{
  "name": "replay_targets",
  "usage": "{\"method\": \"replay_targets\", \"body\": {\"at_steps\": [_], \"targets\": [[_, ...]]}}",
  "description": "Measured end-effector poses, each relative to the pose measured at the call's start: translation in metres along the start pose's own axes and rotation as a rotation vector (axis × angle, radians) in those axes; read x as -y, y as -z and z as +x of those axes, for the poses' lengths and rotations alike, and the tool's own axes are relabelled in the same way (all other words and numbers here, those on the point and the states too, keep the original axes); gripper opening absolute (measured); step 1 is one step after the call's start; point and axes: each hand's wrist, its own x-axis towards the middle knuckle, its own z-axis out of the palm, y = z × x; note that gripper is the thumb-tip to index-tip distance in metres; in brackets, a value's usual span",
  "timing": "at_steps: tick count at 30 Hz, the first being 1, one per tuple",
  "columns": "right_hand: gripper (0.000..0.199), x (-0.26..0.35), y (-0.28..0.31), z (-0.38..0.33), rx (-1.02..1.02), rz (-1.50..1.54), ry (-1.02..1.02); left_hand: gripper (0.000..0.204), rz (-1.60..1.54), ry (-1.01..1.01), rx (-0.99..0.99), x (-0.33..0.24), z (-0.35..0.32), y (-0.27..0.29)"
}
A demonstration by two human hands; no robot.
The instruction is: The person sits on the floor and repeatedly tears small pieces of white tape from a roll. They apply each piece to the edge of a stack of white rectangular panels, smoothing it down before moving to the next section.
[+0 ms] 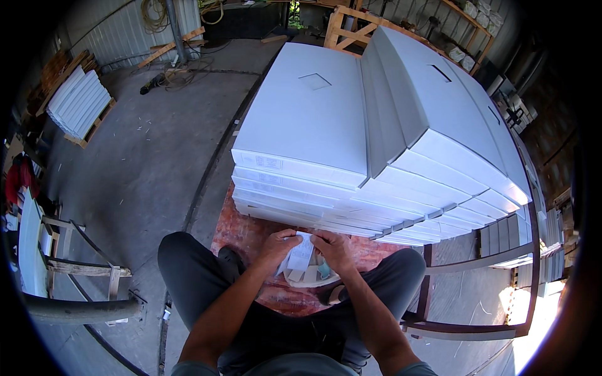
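My left hand (278,243) and my right hand (333,247) meet just in front of me, both pinching a small white paper slip with printing (302,252). Under the slip lies a pale bundle of more labels or a roll (311,276), resting on a reddish stone slab (251,235). Right beyond my hands rises a stack of large flat white boxes (301,125), and beside it a second, tilted stack of white boxes (451,125). My dark-trousered knees (188,263) are bent on either side.
Concrete floor (144,163) stretches to the left. A smaller pile of white panels on a pallet (78,103) sits far left. A wooden frame (81,266) stands at lower left, a dark metal frame (476,294) at lower right. Wooden pallets and shelving line the back.
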Motion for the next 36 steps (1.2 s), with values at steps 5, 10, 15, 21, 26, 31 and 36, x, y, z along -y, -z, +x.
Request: {"method": "replay_targets", "body": {"at_steps": [5,10,15,21,26,31,36], "targets": [[0.024,0.0,0.001,0.001,-0.023,0.022,0.005,0.025,-0.116,0.098,0.009,-0.001,0.0,0.0],[0.025,0.013,-0.003,-0.005,0.017,-0.052,0.006,0.025,-0.032,0.113,0.011,-0.003,-0.005,-0.007],[0.025,0.012,0.005,-0.002,0.094,0.375,-0.159,0.024,-0.151,0.083,0.061,-0.004,-0.003,0.0],[0.023,0.004,0.009,0.002,0.146,0.523,-0.204,0.026,-0.132,0.146,0.079,-0.012,-0.005,-0.002],[0.02,0.005,0.009,0.003,0.16,0.477,-0.156,0.026,-0.084,0.152,0.067,-0.011,-0.003,0.0],[0.017,0.005,0.009,0.004,0.161,0.307,-0.139,0.025,0.017,0.154,0.07,-0.014,-0.005,0.001],[0.023,0.018,0.008,0.0,0.16,0.109,-0.116,0.028,0.165,0.122,0.086,-0.01,-0.003,0.007]]}}
